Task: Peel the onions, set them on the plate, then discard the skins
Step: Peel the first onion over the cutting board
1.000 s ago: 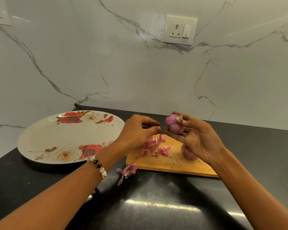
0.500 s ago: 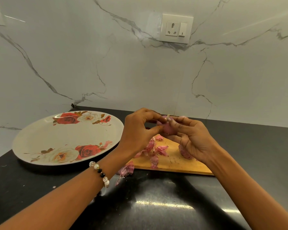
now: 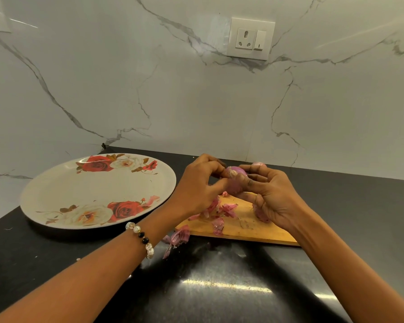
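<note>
Onion peeling, mid-job and nothing plated

Onion (image 3: 237, 180) is up in the air between both hands, just above the far end of the board (image 3: 243, 227). Right hand (image 3: 273, 197) has its fingers curled round it, cradling it from the side. Left hand (image 3: 196, 190) is pinching at the top end with thumb and fingertips, looks like it's working a bit of skin loose. Another onion (image 3: 261, 214) sits on the board, mostly hidden under the right hand. Skins (image 3: 217, 213) are scattered over the board, and one scrap (image 3: 179, 237) has landed on the surface. Plate (image 3: 56, 194) to the left holds no onions. So I'd say we're in the peeling step. Next move probably needs a firm pinch and a pull away from the bulb, then it goes over to the plate.
</note>
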Motion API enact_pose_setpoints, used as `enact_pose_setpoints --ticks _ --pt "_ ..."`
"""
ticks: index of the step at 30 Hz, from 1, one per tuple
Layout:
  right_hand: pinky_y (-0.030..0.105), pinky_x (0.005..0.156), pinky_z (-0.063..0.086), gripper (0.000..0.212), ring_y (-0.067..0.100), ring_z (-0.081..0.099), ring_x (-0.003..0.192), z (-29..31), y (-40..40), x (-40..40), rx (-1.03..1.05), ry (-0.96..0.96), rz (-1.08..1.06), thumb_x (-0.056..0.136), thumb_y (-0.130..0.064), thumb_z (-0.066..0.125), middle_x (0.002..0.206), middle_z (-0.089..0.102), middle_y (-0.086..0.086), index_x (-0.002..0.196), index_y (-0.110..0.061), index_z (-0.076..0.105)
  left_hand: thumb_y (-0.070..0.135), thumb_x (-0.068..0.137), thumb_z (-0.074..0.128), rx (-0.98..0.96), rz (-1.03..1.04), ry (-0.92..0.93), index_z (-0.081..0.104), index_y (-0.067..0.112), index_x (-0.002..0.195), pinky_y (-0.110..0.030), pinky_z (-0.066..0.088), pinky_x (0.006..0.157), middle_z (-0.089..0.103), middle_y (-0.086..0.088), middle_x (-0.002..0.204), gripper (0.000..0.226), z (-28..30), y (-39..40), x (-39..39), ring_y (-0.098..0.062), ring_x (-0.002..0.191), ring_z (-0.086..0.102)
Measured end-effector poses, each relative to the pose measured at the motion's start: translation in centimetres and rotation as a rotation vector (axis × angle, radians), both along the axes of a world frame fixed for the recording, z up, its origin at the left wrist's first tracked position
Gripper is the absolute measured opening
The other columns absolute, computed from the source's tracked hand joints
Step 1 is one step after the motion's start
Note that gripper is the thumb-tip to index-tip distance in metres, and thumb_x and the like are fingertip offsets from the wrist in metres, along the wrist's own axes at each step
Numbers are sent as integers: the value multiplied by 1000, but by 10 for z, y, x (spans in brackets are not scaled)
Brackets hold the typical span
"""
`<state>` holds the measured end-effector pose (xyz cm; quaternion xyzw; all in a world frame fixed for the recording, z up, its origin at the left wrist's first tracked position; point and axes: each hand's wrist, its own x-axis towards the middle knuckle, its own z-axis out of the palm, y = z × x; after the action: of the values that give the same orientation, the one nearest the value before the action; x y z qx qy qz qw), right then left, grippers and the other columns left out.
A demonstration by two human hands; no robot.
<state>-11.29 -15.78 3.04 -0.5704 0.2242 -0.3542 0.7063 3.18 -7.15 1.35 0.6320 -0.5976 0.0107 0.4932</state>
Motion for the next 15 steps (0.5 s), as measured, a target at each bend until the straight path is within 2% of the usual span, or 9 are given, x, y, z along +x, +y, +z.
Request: enact_pose_setpoints --ticks 3,5,7,10,12,15 --pt "40 70 63 47 33 73 87 0 -2 1 43 -30 9 67 -7 72 98 72 22 111 7 61 16 90 65 41 -42 32 65 10 98 -31 57 84 54 -1 113 10 -1 -1 1 -14 100 58" --pt "44 75 62 43 32 73 86 0 -4 1 51 -46 18 69 -8 71 94 73 20 108 5 63 17 91 63 48 -57 43 64 12 99 -33 56 85 53 -1 114 10 1 0 2 -13 102 56" --pt "44 78 61 37 30 73 86 -1 -5 0 51 -59 21 70 -9 70 93 74 19 105 3 65 18 92 61 48 -62 35 62 14 98 -27 54 87 52 0 115 8 2 0 2 -12 103 55" --pt "42 75 62 40 33 73 91 -1 -9 -1 80 -90 0 72 -9 70 102 71 24 109 5 65 18 93 60 54 -41 17 60 17 96 -3 41 83 53 1 115 3 4 2 2 -8 101 53" --pt "42 74 62 47 37 71 98 -1 -12 -1 110 -107 -23 72 -10 70 109 69 27 114 9 62 17 93 59 60 -17 21 59 18 93 0 38 77 54 1 112 1 6 3 3 -7 96 53" --pt "47 79 60 51 39 68 103 -1 -14 -1 132 -122 -37 72 -10 69 113 67 29 117 11 60 17 91 61 61 28 53 62 15 91 -2 41 69 59 2 98 2 5 3 8 -6 83 56"
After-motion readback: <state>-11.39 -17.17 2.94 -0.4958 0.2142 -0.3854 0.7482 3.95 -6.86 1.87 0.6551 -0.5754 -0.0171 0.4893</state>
